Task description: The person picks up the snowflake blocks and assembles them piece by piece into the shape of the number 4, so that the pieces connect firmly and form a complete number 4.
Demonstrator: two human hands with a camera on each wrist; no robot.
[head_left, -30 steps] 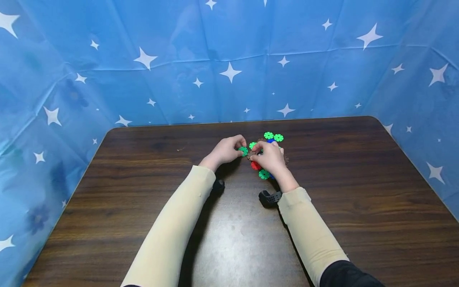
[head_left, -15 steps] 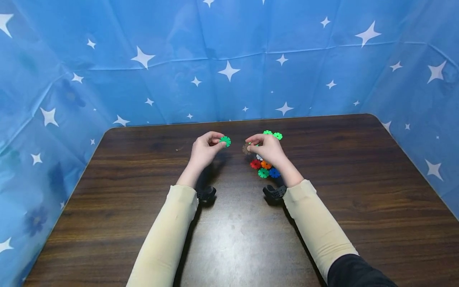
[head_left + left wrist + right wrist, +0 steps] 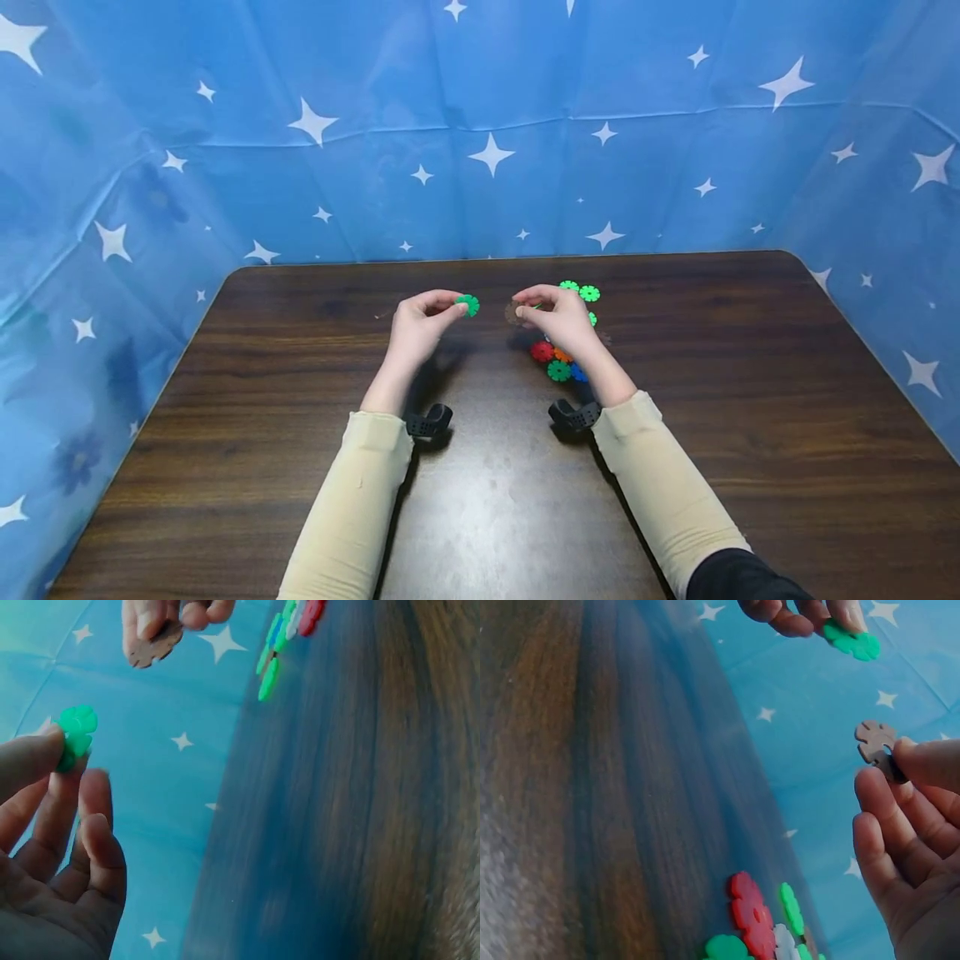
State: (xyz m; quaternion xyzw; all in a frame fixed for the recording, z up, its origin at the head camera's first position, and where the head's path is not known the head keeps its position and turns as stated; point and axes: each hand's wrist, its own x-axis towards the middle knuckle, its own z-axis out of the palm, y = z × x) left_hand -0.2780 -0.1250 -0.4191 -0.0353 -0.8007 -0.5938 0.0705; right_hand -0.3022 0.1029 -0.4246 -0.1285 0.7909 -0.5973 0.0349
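My left hand (image 3: pixel 420 327) pinches a green notched plastic disc (image 3: pixel 468 305) between thumb and fingers, raised over the table. Facing it, my right hand (image 3: pixel 561 321) pinches a brown notched disc (image 3: pixel 513 313) by its edge. A short gap parts the two discs. In the left wrist view the green disc (image 3: pixel 77 731) stands at the thumb tip, with the brown disc (image 3: pixel 156 646) beyond it. The right wrist view shows the notches and centre hole of the brown disc (image 3: pixel 876 742).
Below and behind my right hand lie several loose discs: a red disc (image 3: pixel 542 351), a dark green disc (image 3: pixel 558 371), a blue disc (image 3: pixel 579 372), an orange disc (image 3: pixel 562 355) and a bright green disc (image 3: pixel 589 293). A blue star-patterned curtain (image 3: pixel 375 192) hangs behind the wooden table (image 3: pixel 285 400).
My left hand has drawn left, away from the pile, with the green disc. My right hand has lifted the brown disc from the pile. Over the last half second both hands barely moved.
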